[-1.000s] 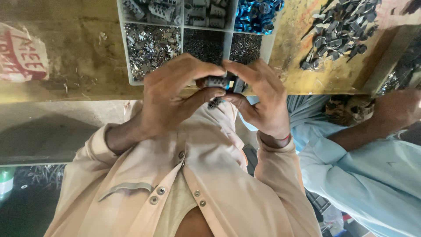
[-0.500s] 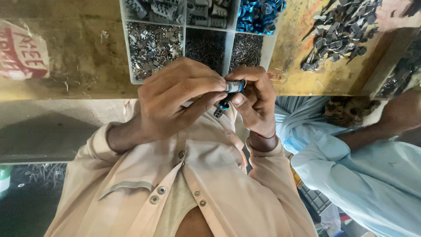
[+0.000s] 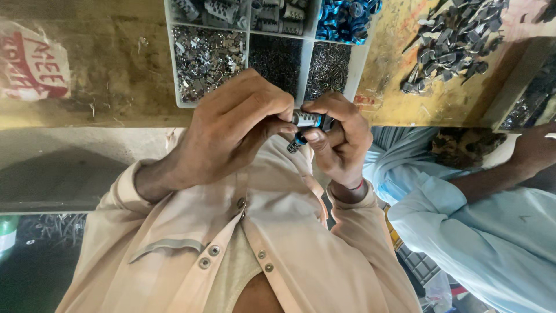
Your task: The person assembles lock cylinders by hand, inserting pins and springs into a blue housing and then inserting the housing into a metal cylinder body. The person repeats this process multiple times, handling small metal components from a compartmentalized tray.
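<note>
Left hand point(image 3: 231, 130) & right hand point(image 3: 341, 139) both pinch a small grey-blue part point(image 3: 306, 123) (grips clamped), parts tray point(image 3: 176, 69) at 12 o'clock.

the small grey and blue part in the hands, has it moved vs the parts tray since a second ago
Yes, slightly. The small grey and blue part, pinched between left hand and right hand, has shifted right and a little down, away from the compartment tray.

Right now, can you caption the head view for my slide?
Both hands, left and right, pinch a small metal part with a blue piece above a divided parts tray.
</note>
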